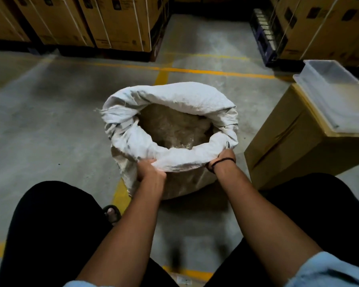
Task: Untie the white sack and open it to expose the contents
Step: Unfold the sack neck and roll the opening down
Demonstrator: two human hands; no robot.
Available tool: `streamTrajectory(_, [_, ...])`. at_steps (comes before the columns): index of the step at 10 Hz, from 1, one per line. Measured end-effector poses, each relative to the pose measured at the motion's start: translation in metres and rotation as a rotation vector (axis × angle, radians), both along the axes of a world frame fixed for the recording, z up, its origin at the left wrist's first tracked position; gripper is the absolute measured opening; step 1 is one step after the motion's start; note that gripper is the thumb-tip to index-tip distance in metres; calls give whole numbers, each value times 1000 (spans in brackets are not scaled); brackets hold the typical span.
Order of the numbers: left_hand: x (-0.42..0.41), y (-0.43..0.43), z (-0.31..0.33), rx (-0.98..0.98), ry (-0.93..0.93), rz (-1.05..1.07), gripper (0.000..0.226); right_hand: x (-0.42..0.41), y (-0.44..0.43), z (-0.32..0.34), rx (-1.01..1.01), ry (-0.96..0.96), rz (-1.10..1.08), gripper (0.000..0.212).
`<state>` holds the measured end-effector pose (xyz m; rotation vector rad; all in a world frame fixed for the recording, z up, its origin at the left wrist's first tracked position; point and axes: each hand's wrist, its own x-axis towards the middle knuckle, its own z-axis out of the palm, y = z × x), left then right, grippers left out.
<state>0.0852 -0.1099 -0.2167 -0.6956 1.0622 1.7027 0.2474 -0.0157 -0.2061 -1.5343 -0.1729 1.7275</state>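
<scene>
The white woven sack [174,96] stands upright on the concrete floor between my knees. Its mouth is wide open and the rim is rolled outward and down. Inside shows a pale brownish, glossy filling [172,125], seemingly in a clear liner. My left hand [148,169] grips the rolled rim at the near left. My right hand [223,159], with a dark band on the wrist, grips the rim at the near right. No tie or string is visible.
A cardboard box [288,146] stands right of the sack with a clear plastic tub [340,112] on top. Stacked cartons on pallets [116,23] line the back. Yellow floor lines [195,70] cross behind the sack. My sandalled foot [112,213] is near left.
</scene>
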Motion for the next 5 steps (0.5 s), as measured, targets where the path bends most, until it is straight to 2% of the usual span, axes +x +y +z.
streamTrajectory(1, [-5, -11, -4, 65, 38, 54, 38, 1, -8, -7, 82, -156, 108, 39])
streamTrajectory(2, [-24, -19, -18, 53, 81, -153, 39, 14, -4, -33, 134, -400, 328, 35])
streamTrajectory(3, [-40, -15, 6, -136, 154, -277, 25, 16, 14, -24, 88, -652, 168, 42])
streamTrajectory(4, [-56, -6, 33, -365, 330, -263, 53, 8, 19, 28, 393, -1017, -168, 56])
streamTrajectory(5, [-60, 7, 57, -739, 868, 46, 81, -6, 23, 55, 864, -1249, -5, 57])
